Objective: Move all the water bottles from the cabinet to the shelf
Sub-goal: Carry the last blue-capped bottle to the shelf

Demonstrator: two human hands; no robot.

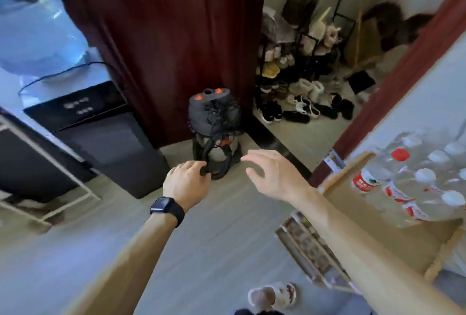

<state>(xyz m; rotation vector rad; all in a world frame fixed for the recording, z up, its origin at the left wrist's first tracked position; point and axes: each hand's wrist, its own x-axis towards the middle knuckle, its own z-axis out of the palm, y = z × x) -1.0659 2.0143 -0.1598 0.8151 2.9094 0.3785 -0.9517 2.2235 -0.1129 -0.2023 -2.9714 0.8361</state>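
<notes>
Several clear water bottles with white and red caps and red labels stand on a wooden surface at the right edge of the head view; the picture is blurred there. My right hand hangs in the air left of them, fingers spread and relaxed, holding nothing. My left hand, with a black watch on the wrist, is stretched forward at the middle, fingers loosely curled and empty. It overlaps the base of a grey vacuum in the picture; I cannot tell if it touches it.
A grey canister vacuum stands on the floor before a dark red door. A water dispenser with a blue jug is at left. A shoe rack and shoes fill the back right. A slipper lies near my feet.
</notes>
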